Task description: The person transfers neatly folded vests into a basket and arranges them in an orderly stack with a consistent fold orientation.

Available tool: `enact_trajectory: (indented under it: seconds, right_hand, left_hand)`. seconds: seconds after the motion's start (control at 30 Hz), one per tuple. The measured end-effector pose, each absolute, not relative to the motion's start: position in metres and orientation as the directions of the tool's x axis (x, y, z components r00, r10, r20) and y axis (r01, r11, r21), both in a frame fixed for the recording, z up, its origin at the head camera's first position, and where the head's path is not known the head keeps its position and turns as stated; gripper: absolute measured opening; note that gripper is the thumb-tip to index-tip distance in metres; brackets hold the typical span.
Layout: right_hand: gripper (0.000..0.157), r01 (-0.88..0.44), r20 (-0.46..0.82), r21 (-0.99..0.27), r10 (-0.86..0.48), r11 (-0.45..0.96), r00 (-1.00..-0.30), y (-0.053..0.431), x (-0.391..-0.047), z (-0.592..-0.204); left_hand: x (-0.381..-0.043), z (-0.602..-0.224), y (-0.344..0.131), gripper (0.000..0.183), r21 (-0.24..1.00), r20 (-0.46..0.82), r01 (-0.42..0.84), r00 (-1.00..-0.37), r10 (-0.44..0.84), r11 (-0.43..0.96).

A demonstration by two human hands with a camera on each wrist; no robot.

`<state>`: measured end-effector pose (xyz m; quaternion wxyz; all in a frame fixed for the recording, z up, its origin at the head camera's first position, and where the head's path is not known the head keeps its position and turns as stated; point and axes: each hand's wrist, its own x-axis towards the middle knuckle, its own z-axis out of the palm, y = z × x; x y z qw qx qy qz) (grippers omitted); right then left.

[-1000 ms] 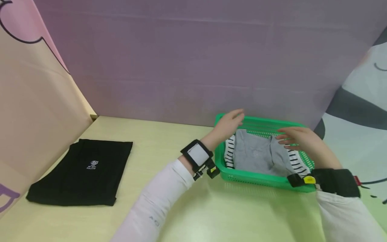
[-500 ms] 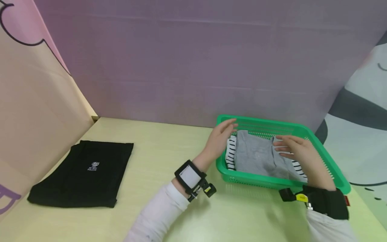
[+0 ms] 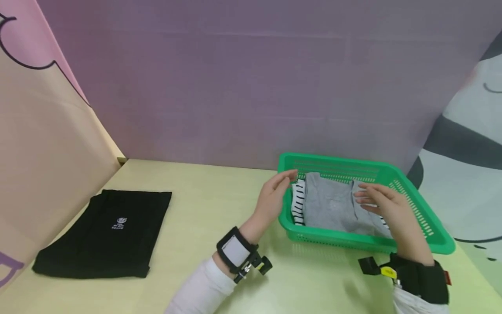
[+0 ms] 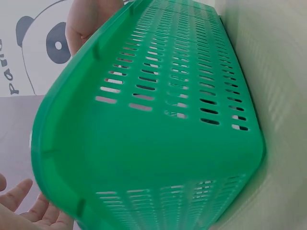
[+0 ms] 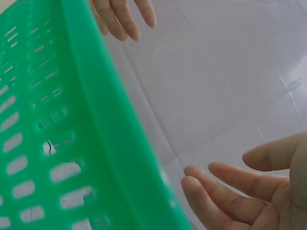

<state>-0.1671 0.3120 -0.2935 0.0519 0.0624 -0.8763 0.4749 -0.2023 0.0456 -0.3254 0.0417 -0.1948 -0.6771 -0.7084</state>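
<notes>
In the head view a green plastic basket (image 3: 333, 237) stands at the right. Inside lies a folded grey garment (image 3: 329, 205), with a black-and-white striped cloth (image 3: 298, 203) showing along its sides. My left hand (image 3: 272, 194) is at the basket's left rim, fingers extended and holding nothing. Over the right part of the basket hovers my right hand (image 3: 386, 207), its fingers loosely spread with nothing in them. From the right wrist, that hand (image 5: 244, 191) appears above the rim, and the left fingers (image 5: 122, 17) show across the basket.
A folded black garment (image 3: 106, 235) with a small white print lies at the left of the pale wooden table (image 3: 211, 196). A purple-grey backdrop (image 3: 211, 96) rises right behind the basket. A panda-print sheet (image 3: 470, 174) hangs at the right, with a dark cable near the basket.
My left hand has drawn back from over the basket toward its left rim. The right hand has come slightly nearer to me, still over the basket. The garments have stayed put.
</notes>
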Motion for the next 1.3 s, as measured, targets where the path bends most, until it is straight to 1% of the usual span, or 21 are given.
enact_trajectory:
  seconds: [0.2, 0.27, 0.43, 0.5, 0.7, 0.87, 1.0, 1.3]
  right_hand:
    - [0.049, -0.19, 0.187, -0.801, -0.065, 0.568, -0.98, 0.298, -0.168, -0.291]
    - [0.047, -0.195, 0.19, -0.81, -0.067, 0.553, -0.979, 0.294, -0.168, -0.29]
    - [0.031, -0.232, 0.21, -0.84, -0.1, 0.491, -0.973, 0.288, -0.165, -0.288]
    - [0.028, -0.247, 0.218, -0.84, -0.116, 0.482, -0.969, 0.285, -0.165, -0.288]
    - [0.036, -0.297, 0.254, -0.809, -0.153, 0.507, -0.955, 0.27, -0.166, -0.29]
    - [0.034, -0.308, 0.271, -0.751, -0.154, 0.584, -0.95, 0.258, -0.164, -0.292]
    - [0.033, -0.304, 0.267, -0.703, -0.158, 0.643, -0.951, 0.251, -0.163, -0.293]
    - [0.032, -0.299, 0.254, -0.653, -0.17, 0.696, -0.952, 0.232, -0.162, -0.299]
  left_hand:
    - [-0.197, -0.322, 0.023, 0.036, 0.936, 0.347, 0.353, -0.918, 0.194, -0.003]
    - [-0.196, -0.32, 0.015, 0.035, 0.929, 0.36, 0.369, -0.915, 0.18, 0.016]
    - [-0.194, -0.319, -0.001, 0.033, 0.915, 0.387, 0.399, -0.91, 0.149, 0.061]
    - [-0.193, -0.32, -0.004, 0.033, 0.911, 0.389, 0.404, -0.909, 0.149, 0.085]
    - [-0.19, -0.323, -0.013, 0.031, 0.901, 0.376, 0.4, -0.913, 0.161, 0.165]
    - [-0.193, -0.325, -0.025, 0.03, 0.89, 0.386, 0.409, -0.911, 0.146, 0.2]
    - [-0.193, -0.327, -0.035, 0.03, 0.893, 0.368, 0.389, -0.921, 0.131, 0.228]
    - [-0.19, -0.326, -0.062, 0.031, 0.882, 0.317, 0.338, -0.941, 0.117, 0.327]
